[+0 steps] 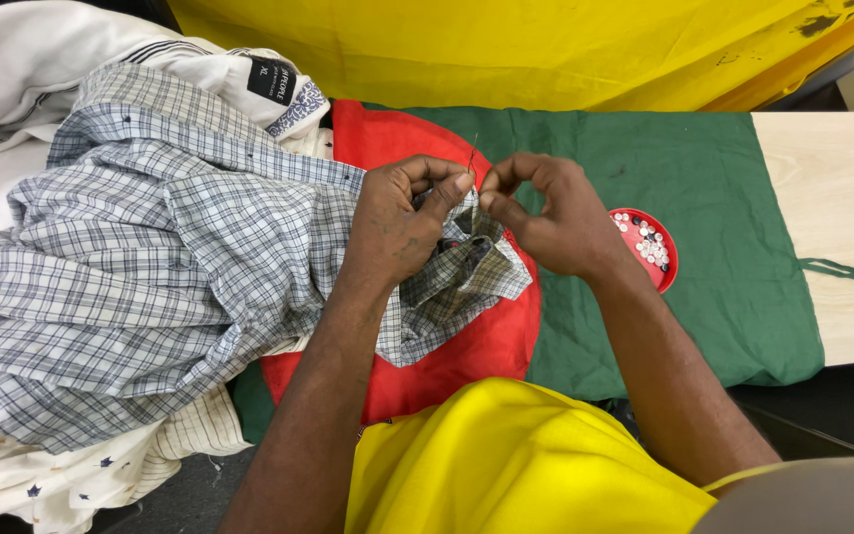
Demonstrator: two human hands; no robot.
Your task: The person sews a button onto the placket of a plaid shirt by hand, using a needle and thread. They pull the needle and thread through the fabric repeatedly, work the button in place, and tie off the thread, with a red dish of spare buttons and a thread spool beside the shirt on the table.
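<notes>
A grey and white checked shirt [180,257] lies bunched over a green and red cloth [733,237] on the table. My left hand [397,222] pinches a fold of the shirt's edge between thumb and forefinger. My right hand [551,218] meets it fingertip to fingertip and pinches a thin needle [471,158] that sticks up between the two hands. A thread is too fine to make out.
A small red dish [669,259] of white buttons sits just right of my right hand. More garments [22,89] are piled at the left. Yellow fabric [506,49] hangs at the back, bare wooden tabletop [842,198] at the right, and yellow cloth [516,465] covers my lap.
</notes>
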